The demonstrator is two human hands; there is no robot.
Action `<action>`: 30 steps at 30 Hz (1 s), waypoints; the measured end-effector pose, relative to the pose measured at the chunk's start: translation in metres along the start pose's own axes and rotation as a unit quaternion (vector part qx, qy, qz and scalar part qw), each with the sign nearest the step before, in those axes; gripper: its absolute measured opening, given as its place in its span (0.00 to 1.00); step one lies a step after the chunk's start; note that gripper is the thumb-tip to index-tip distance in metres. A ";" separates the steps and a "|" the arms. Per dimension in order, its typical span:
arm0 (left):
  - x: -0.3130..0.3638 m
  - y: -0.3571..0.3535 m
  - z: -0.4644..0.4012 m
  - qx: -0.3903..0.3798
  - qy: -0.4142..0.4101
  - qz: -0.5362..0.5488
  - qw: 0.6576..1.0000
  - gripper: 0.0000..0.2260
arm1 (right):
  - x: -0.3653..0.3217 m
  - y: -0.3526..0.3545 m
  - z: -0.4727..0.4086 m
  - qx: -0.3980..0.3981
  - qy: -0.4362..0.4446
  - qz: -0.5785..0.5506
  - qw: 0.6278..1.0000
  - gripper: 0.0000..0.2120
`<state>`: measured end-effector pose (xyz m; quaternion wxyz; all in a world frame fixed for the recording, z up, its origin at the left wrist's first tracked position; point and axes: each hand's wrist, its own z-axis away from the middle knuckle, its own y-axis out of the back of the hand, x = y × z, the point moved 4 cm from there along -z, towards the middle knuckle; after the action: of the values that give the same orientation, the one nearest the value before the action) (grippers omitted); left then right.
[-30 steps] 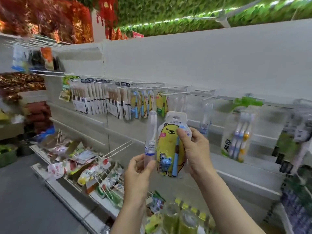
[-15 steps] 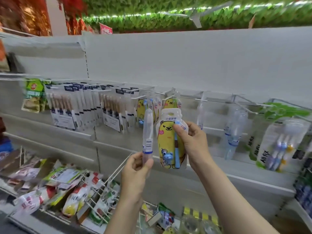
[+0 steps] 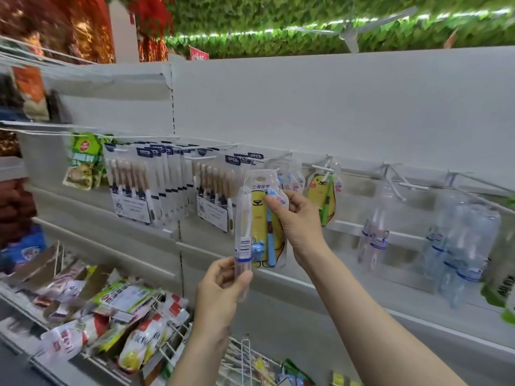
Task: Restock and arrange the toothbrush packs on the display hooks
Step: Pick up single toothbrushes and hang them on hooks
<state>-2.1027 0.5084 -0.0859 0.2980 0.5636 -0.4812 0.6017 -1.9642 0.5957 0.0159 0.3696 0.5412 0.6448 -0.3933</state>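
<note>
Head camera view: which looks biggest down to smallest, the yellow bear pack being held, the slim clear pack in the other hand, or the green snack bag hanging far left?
1. yellow bear pack
2. slim clear pack, as tall but far narrower
3. green snack bag, though it hangs farther off, so this is unsure.

Place: a shop aisle.
Centre: toothbrush packs (image 3: 131,190) hanging in rows on wire hooks (image 3: 401,185) along a white shelf wall (image 3: 334,107).
Lower left: packaged snacks (image 3: 111,310) in wire racks.
</note>
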 end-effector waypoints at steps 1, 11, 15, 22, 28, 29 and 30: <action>0.001 0.002 -0.007 -0.006 0.000 -0.002 1.000 0.12 | 0.001 -0.003 -0.003 0.007 0.002 -0.001 1.000 0.09; 0.003 0.020 -0.055 -0.101 -0.017 -0.010 0.995 0.11 | 0.010 -0.015 -0.006 0.088 0.010 -0.056 0.995 0.09; 0.005 0.025 -0.070 -0.127 -0.018 -0.013 0.992 0.12 | 0.018 -0.018 -0.014 0.130 0.011 -0.034 0.991 0.09; -0.001 0.026 -0.079 -0.176 -0.004 -0.016 0.984 0.12 | 0.028 -0.006 -0.038 0.170 -0.001 0.011 0.985 0.13; -0.014 0.023 -0.065 -0.208 0.009 -0.012 0.978 0.11 | 0.029 0.005 -0.024 0.207 -0.024 0.086 0.974 0.22; -0.016 0.020 -0.060 -0.214 0.013 -0.012 0.977 0.11 | 0.026 0.008 -0.016 0.219 -0.011 0.111 0.969 0.23; -0.017 0.016 -0.056 -0.219 0.015 -0.010 0.976 0.11 | 0.021 0.011 -0.007 0.226 0.007 0.126 0.966 0.23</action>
<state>-2.1360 0.5570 -0.1012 0.4273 0.4809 -0.5908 0.4869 -1.9567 0.6114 -0.0012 0.2801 0.6904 0.4680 -0.4753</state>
